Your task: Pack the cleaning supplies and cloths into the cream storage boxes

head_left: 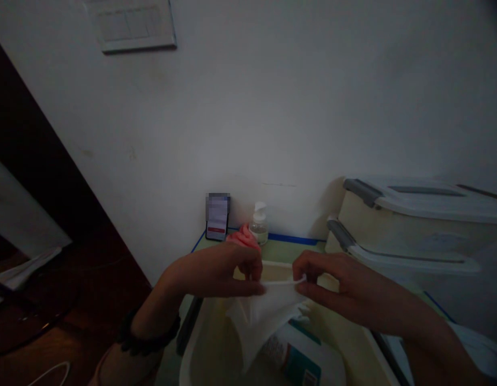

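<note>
Between my two hands a thin, soft white cloth (258,311) hangs, its upper edge pulled taut and its lower part draping in folds to a point. My left hand (224,271) pinches the upper left corner between thumb and fingers; my right hand (324,279) pinches the upper right corner the same way. Whether it is a wipe or another thin article I cannot tell. Beneath it, a white bottle (326,356) with a teal label lies tilted inside a cream plastic bin (210,327). The cloth partly covers the bottle.
Behind the bin stand a phone (216,217), a crumpled pink cloth (244,236) and a clear pump bottle (259,228) with a white top. Stacked lidded storage boxes (405,236) rise at the right against the wall (272,118). A switch plate (131,24) is at upper left.
</note>
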`<state>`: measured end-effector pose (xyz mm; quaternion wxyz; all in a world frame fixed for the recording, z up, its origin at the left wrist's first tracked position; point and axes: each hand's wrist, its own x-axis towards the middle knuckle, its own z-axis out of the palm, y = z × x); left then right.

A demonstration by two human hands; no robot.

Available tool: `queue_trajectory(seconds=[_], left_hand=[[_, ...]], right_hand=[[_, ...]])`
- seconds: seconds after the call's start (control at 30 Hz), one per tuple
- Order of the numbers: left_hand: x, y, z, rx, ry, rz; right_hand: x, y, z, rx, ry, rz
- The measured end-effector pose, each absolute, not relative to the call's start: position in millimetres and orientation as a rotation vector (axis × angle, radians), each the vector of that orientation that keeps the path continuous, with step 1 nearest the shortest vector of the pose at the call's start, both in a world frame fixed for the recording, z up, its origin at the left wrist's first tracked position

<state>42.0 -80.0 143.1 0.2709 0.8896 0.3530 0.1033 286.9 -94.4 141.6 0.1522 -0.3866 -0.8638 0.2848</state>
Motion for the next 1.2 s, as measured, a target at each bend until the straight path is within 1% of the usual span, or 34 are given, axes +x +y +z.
queue_trajectory(seconds=[0.3, 0.5, 0.67, 0.83, 1.07, 1.2], left_hand=[[32, -78, 141, 2.389, 0.910, 0.245], [29, -76, 141, 2.412, 1.024, 0.225], [33, -76, 142, 2.259, 0.908, 0.369], [35, -77, 137, 2.227, 0.911, 0.478], [38, -79, 143, 2.286, 0.795, 0.392], [39, -79, 146, 2.378, 0.842, 0.348]], right_hand=[[299, -90, 144, -1.110, -2.499, 0.873], [316, -87, 143, -1.159, -2.453, 0.818], [310, -89, 144, -1.112, -2.433, 0.798], [293, -94, 146, -1.070, -2.478, 0.772], [289, -95, 142, -0.952, -2.490, 0.727], [289, -95, 143, -0.942, -2.485, 0.732]])
